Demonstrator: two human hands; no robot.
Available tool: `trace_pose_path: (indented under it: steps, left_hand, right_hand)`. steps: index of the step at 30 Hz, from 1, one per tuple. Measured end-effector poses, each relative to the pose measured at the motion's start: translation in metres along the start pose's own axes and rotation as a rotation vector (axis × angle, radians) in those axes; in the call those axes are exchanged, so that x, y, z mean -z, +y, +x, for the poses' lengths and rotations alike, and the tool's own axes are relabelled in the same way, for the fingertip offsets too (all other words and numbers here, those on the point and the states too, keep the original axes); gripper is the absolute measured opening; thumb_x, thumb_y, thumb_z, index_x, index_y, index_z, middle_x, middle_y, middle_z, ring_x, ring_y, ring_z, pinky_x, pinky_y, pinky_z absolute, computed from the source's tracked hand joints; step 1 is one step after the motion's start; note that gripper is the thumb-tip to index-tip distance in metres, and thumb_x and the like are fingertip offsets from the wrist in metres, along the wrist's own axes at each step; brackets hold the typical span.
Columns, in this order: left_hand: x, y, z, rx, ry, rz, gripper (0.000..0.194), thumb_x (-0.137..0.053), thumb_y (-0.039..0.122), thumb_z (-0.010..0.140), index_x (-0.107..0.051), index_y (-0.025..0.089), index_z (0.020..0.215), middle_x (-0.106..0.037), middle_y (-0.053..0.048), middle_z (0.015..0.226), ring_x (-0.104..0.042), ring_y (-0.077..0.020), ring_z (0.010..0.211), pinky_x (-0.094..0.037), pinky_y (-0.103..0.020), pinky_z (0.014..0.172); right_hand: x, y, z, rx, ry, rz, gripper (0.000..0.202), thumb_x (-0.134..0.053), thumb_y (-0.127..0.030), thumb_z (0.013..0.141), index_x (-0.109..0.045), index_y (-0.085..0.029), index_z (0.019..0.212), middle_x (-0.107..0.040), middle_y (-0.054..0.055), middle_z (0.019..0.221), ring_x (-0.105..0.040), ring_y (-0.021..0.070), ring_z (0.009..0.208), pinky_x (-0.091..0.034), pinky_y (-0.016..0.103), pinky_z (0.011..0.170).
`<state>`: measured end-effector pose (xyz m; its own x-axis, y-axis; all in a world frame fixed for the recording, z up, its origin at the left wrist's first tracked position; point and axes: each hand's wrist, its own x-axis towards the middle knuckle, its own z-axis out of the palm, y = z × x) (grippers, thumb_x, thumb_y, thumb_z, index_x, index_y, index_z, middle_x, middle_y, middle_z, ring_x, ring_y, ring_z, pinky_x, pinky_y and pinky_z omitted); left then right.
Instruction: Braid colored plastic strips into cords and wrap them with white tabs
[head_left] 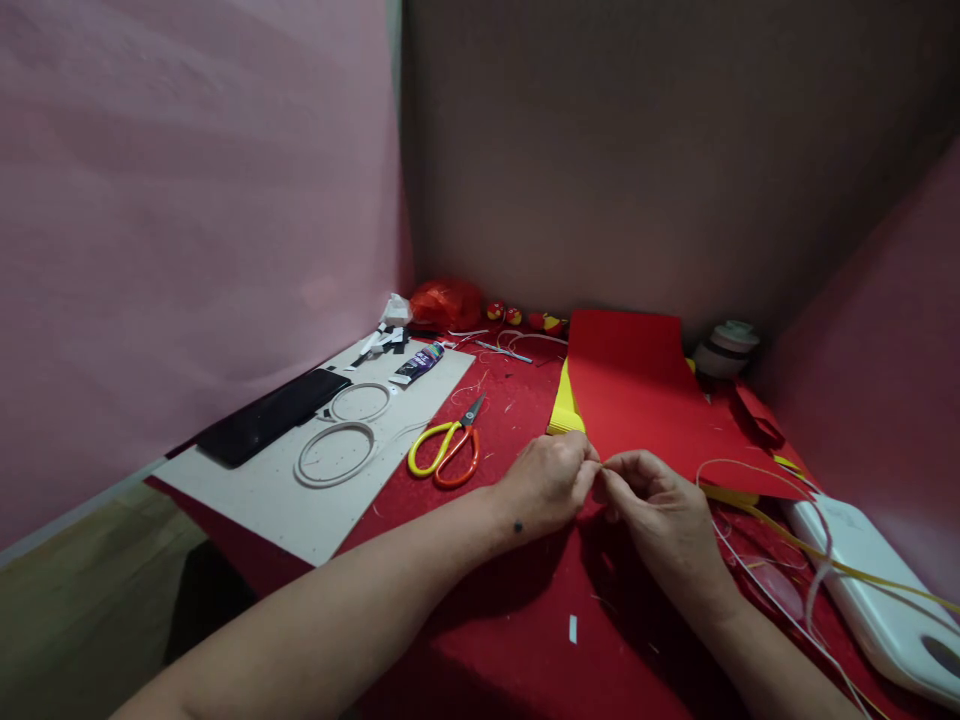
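In the head view my left hand and my right hand meet over the red tablecloth. Both are closed, thumb and finger pinched, with the fingertips almost touching. What lies between them is too small to make out. Just beyond the hands lies a large red sheet over a yellow folded stack. To the left of my left hand rest scissors with one yellow and one red handle, blades slightly apart. A small white paper strip lies below the hands.
On the left a pale board carries a black phone-like slab, two coiled rings and a dark tube. At the right are a white device and loose cords. A lidded jar stands near the back wall.
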<state>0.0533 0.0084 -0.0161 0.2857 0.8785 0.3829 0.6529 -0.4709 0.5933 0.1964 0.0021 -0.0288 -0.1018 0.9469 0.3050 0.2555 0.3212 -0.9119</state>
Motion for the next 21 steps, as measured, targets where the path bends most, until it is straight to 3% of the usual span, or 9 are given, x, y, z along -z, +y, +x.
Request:
trace_pose_path:
  steps: [10, 21]
  left_hand:
    - [-0.0016, -0.0005, -0.0040, -0.050, -0.004, 0.046, 0.013, -0.043, 0.020, 0.085, -0.055, 0.014, 0.085, -0.064, -0.007, 0.079, -0.059, -0.0171, 0.070, -0.045, -0.028, 0.066]
    - [0.0083, -0.0008, 0.0011, -0.044, -0.047, -0.099, 0.007, -0.046, 0.016, 0.081, -0.053, 0.016, 0.078, -0.063, -0.001, 0.069, -0.055, -0.0107, 0.060, -0.041, -0.021, 0.057]
  right_hand:
    - [-0.0012, -0.0033, 0.0010, -0.034, 0.001, 0.057, 0.020, -0.062, -0.035, 0.074, -0.055, -0.017, 0.068, -0.056, -0.001, 0.054, -0.047, 0.0101, 0.046, -0.039, 0.022, 0.046]
    - [0.0045, -0.0031, 0.0068, -0.213, -0.133, 0.368, 0.024, -0.071, -0.035, 0.067, -0.056, -0.017, 0.071, -0.063, 0.001, 0.057, -0.053, 0.0107, 0.045, -0.041, 0.023, 0.047]
